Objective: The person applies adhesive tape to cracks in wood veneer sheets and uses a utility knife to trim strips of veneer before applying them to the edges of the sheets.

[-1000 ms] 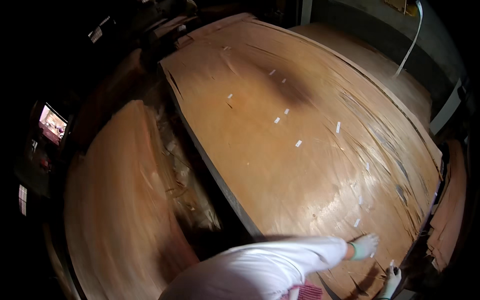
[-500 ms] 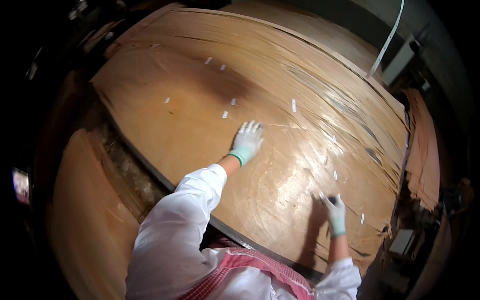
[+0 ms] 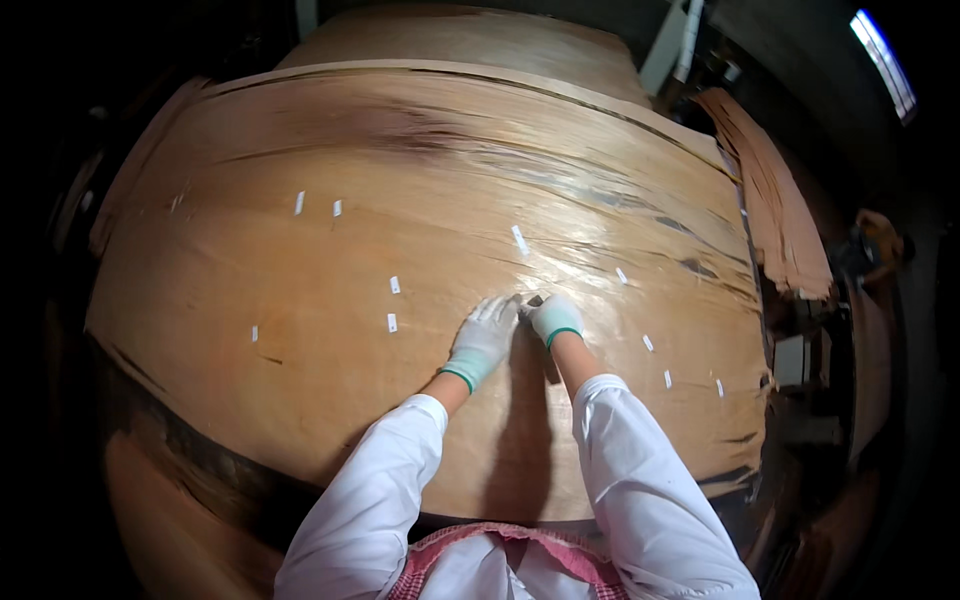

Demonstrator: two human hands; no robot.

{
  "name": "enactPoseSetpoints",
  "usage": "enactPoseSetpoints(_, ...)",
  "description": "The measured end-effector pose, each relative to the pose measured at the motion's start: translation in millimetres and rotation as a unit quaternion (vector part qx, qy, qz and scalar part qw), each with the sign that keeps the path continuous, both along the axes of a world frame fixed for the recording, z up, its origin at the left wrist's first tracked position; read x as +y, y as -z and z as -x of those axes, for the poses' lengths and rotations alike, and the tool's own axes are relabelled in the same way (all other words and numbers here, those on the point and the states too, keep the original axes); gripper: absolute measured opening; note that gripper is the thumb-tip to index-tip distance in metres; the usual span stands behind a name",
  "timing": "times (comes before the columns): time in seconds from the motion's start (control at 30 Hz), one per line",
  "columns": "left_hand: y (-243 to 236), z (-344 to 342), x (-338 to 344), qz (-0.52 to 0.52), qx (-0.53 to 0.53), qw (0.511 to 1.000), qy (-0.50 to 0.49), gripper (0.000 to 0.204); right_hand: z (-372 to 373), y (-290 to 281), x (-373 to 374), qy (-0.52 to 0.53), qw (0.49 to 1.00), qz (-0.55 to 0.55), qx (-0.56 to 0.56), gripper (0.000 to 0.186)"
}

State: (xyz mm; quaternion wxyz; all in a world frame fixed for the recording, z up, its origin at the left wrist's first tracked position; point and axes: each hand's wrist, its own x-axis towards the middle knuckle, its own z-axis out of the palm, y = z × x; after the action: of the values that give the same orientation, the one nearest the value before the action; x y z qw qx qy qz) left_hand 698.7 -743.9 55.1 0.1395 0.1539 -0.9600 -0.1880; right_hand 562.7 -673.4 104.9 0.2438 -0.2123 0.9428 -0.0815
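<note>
A wide tan veneer sheet (image 3: 290, 260) with cracks, dark streaks and small white strips (image 3: 393, 322) fills the middle of the view. My left hand (image 3: 483, 338), in a white glove with a green cuff, lies flat on the sheet with fingers stretched out, its fingertips close beside my right hand. My right hand (image 3: 551, 319), gloved the same way, is closed on a small dark object (image 3: 532, 302) at the sheet's surface, mostly hidden by the fingers. Several white strips lie around both hands.
Another veneer sheet (image 3: 460, 35) lies beyond the far edge. Hanging veneer pieces (image 3: 765, 200) line the right side, with a pale pillar (image 3: 662, 55) behind. An indistinct brownish shape (image 3: 878, 250) is at the dim far right. More veneer (image 3: 150, 500) lies at lower left.
The view has swung so the sheet lies squarely ahead. My right hand has moved forward and inward to beside my left hand, which remains spread on the sheet.
</note>
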Motion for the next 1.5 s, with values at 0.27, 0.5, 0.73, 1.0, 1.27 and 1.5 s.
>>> enactPoseSetpoints(0.27,14,7,-4,0.005,0.011,1.000,0.014,0.048,-17,34,221,0.094,0.963,0.251,-0.003,0.033)
enactPoseSetpoints(0.5,10,20,14,-0.026,0.016,0.999,-0.019,0.030,-100,-50,486,0.445,0.827,0.337,-0.072,0.017)
enactPoseSetpoints(0.73,-32,105,266,0.047,0.158,0.977,0.135,0.034,-162,-29,686,0.550,0.750,0.364,-0.058,0.018)
enactPoseSetpoints(1.0,-22,210,533,0.025,0.099,0.969,0.225,0.040,-179,-29,847,0.523,0.753,0.393,-0.070,0.013)
enactPoseSetpoints(1.27,-36,352,627,0.030,0.041,0.988,0.147,0.045,-62,-31,975,0.545,0.730,0.409,-0.053,0.012)
enactPoseSetpoints(1.5,-11,402,656,-0.005,0.042,0.998,0.039,0.065,96,-26,1060,0.461,0.788,0.389,-0.125,0.007)
